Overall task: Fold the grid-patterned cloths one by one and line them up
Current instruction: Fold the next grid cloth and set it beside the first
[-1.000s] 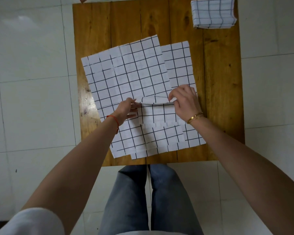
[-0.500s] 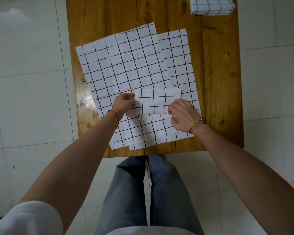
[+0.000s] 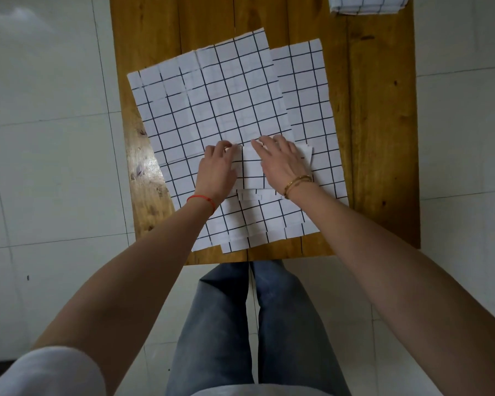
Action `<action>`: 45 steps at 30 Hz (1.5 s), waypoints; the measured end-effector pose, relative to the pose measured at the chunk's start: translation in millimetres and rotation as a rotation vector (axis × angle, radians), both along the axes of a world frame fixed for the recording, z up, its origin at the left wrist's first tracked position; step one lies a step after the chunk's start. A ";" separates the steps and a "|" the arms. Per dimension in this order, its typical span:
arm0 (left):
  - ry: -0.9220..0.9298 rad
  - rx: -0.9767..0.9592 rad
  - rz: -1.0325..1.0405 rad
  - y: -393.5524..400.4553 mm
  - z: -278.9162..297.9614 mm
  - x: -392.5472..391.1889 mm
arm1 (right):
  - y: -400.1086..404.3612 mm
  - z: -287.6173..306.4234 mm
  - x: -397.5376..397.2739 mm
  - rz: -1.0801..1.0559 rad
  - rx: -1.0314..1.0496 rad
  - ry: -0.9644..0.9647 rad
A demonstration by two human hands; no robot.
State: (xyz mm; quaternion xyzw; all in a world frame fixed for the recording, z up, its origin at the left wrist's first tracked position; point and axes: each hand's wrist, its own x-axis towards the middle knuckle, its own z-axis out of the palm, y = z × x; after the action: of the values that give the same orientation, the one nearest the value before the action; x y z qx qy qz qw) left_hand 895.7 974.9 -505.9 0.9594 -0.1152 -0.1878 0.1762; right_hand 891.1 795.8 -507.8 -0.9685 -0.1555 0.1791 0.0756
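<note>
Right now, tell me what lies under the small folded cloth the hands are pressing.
The folded cloth, under the left hand and right hand, lies on unfolded grid cloths that overlap on the wooden table. How many layers lie beneath is hidden.

I am seeing a person who is wearing a white short sleeve [image 3: 40, 370] at the near left, leaving both forearms bare. A thin red string bracelet [image 3: 202, 199] is circling the wrist of the left hand [image 3: 216, 171]. The right hand [image 3: 280, 162] is wearing a gold bracelet [image 3: 297, 182] that is showing as two slim bands lying side by side at the wrist. Below, the legs are wearing faded blue-grey jeans [image 3: 240, 332], loose and straight in cut, and a pale hem of the top is showing at the near edge.
</note>
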 end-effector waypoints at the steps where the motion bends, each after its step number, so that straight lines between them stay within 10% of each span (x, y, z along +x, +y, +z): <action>1: -0.006 0.041 -0.033 -0.4 -1.6 -1.3 | 2.7 -1.7 -0.2 0.022 -0.030 0.025; 24: 0.062 0.192 -0.144 4.1 2.8 -15.0 | -60.5 3.8 -36.1 -0.192 -0.118 -0.021; 45: -0.029 0.085 -0.176 9.2 -3.5 -60.7 | -52.2 -1.3 -82.3 0.157 0.008 0.024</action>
State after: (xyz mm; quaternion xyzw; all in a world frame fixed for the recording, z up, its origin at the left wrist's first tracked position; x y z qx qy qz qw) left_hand 835.1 984.0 -509.4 0.9547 -0.1935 -0.1936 0.1164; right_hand 808.8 743.6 -509.1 -0.9508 -0.2305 0.1957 0.0668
